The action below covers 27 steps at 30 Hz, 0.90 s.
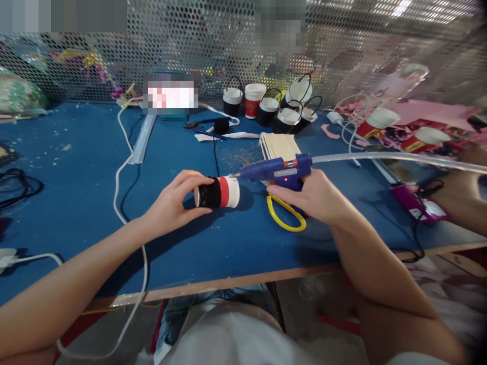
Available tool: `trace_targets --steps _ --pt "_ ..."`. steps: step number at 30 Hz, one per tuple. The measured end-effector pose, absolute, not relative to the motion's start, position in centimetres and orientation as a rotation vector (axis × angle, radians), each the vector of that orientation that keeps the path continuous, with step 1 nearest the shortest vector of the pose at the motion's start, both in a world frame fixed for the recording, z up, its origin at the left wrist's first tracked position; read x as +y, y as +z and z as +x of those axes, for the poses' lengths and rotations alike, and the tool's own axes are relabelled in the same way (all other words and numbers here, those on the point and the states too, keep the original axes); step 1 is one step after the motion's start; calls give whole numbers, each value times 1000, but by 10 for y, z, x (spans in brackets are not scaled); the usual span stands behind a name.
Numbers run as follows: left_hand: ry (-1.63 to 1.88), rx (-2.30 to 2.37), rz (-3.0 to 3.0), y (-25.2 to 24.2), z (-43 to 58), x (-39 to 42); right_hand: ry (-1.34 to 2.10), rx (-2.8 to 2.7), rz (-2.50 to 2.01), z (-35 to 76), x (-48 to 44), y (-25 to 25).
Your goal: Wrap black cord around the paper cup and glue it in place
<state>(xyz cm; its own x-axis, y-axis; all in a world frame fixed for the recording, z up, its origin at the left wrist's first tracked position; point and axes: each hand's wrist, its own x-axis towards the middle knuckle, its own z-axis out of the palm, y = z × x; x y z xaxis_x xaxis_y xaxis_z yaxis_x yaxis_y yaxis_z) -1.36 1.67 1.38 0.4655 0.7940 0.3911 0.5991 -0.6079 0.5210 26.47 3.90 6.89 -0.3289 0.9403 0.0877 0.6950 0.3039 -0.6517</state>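
Observation:
Between the thumb and fingers of my left hand (177,200) lies a paper cup (230,192) on its side. Black cord is wound round part of it, next to a red band and a white end. My right hand (317,195) is closed round the handle of a blue hot glue gun (266,170), whose nozzle points left at the cup's upper side. A clear glue stick (380,156) runs out of the gun's back. Under the gun, scissors with a yellow handle (287,215) lie on the blue table. Black cord (216,157) stretches from the cup to a small black ball (221,126).
Several cups (268,109), mostly black-wrapped with cord handles, stand at the back beside a bundle of wooden sticks (279,145). A white cable (117,192) crosses the left side. Another person's arm (462,197) is at right, near a purple packet (420,204). Perforated metal screens the back.

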Motion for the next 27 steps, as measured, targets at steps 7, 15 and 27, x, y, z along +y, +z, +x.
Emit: trace_targets --steps 7,15,27 --pt "957 1214 2220 11 -17 20 385 -2006 -1680 285 78 68" --pt "939 1228 2206 11 -16 20 1 -1988 -1946 298 122 49" --pt "919 1198 2249 12 -14 16 -251 -1947 -1973 290 112 42"
